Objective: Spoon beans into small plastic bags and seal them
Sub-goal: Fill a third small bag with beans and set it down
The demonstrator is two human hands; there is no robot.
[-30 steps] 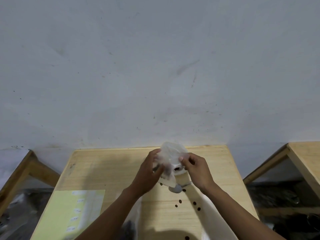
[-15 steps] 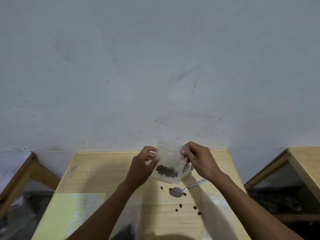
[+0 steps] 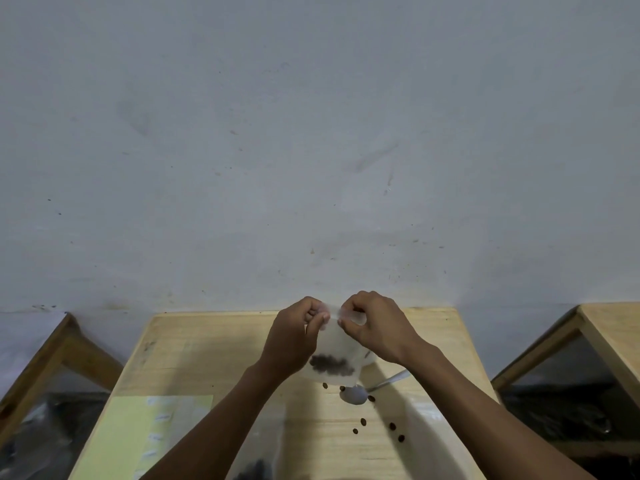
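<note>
While both hands are raised above the far half of a light wooden table, they hold a small clear plastic bag by its top edge. The left hand pinches the top left corner between curled fingers and thumb, and the right hand pinches the top just beside it, so the two hands sit close together, almost touching. The bag hangs down between them, with a dark cluster of beans settled along its bottom.

On the table under the bag lies a metal spoon, its bowl toward the left and its handle running right, partly hidden by the right forearm. Several loose beans are scattered on the wood around and nearer than the spoon. A pale yellow sheet with small white labels lies at the near left of the table. At the near edge, between the forearms, a larger clear bag of beans is partly visible. Behind the table stands a plain grey wall.
</note>
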